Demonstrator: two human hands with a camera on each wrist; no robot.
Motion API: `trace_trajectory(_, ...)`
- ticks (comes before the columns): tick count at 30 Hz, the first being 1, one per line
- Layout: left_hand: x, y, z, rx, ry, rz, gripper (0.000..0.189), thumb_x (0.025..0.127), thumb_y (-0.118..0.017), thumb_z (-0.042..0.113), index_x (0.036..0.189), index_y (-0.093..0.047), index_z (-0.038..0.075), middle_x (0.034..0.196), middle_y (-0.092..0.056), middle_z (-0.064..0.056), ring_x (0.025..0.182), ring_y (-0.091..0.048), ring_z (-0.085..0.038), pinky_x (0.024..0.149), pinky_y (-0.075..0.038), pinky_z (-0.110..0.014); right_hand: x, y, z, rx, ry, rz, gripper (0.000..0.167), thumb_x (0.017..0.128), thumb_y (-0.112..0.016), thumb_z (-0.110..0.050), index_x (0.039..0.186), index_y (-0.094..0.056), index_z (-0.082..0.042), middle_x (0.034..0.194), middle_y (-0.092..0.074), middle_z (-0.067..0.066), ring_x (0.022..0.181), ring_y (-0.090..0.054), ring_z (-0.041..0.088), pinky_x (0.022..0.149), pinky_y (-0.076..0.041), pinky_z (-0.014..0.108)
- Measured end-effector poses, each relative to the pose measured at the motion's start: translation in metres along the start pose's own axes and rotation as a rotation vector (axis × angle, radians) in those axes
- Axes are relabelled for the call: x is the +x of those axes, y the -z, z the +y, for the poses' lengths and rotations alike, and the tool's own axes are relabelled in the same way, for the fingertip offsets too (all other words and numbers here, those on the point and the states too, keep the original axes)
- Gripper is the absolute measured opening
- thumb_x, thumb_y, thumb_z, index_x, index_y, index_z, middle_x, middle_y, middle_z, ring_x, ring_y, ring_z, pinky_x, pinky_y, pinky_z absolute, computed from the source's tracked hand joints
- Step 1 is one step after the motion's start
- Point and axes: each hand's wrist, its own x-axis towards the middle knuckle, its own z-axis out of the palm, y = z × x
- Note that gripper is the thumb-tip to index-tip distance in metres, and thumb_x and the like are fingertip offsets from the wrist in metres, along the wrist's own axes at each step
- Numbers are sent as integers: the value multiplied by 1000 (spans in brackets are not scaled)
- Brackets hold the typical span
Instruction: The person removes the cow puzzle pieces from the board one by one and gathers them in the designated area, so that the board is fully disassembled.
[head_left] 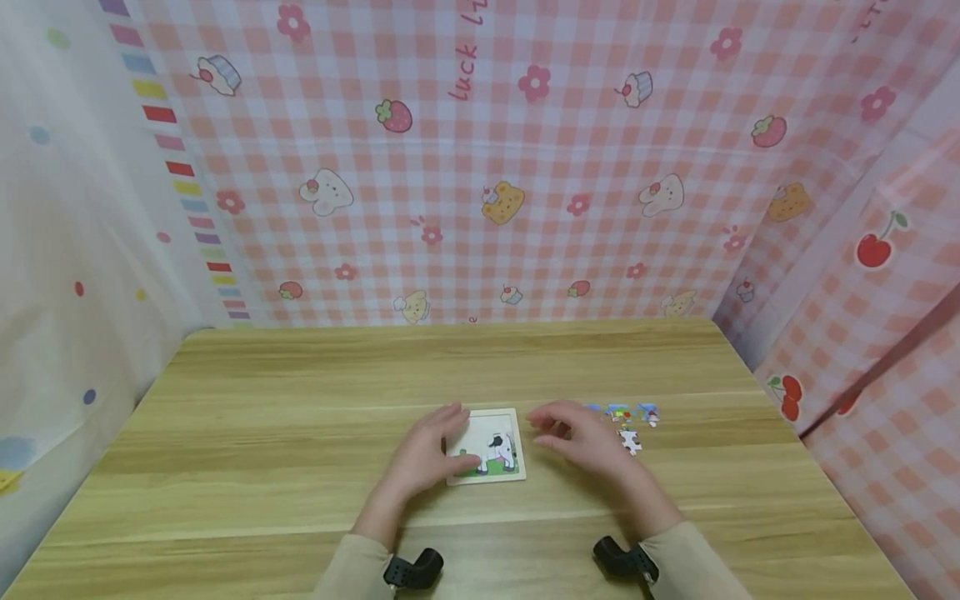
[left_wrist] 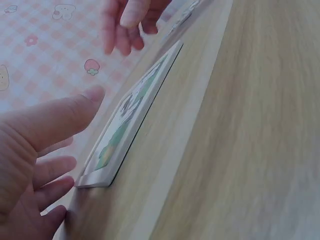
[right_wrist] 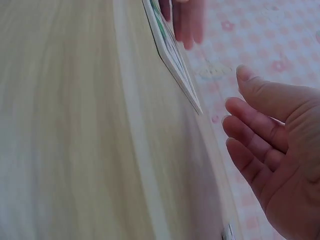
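A square wooden puzzle board with a pale frame lies flat on the table, partly filled with a picture of a black-and-white cow on green grass. My left hand is at the board's left side, thumb over its lower part and fingers apart; in the left wrist view this hand holds nothing. Just right of the board hovers my right hand, its fingers loosely bent. The right wrist view shows that hand with nothing between thumb and fingers.
Several loose jigsaw pieces lie beyond my right hand, among them a white piece and a blue-topped one. The wood-grain table meets a pink checked curtain at its back edge. Black wrist cameras sit on both forearms.
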Motion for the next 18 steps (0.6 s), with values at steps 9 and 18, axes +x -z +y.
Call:
trace_trajectory(9, 6, -9, -1, 80, 13, -21, 88, 75, -93, 31, 144, -54, -8, 154, -48, -24, 144, -39, -45, 121, -28, -59, 14, -19, -7, -48, 27, -54, 28, 93, -78, -14, 120, -74, -6, 114, -72, 5, 101, -65, 19, 88, -56, 34)
trace_trajectory(18, 6, -9, -4, 131, 28, -32, 89, 78, -92, 34, 146, -52, -8, 156, -47, -20, 145, -39, -42, 120, -31, -56, 23, -28, -6, -72, 21, -86, 29, 91, -81, -16, 118, -74, -8, 104, -69, 0, 90, -61, 12, 80, -54, 28)
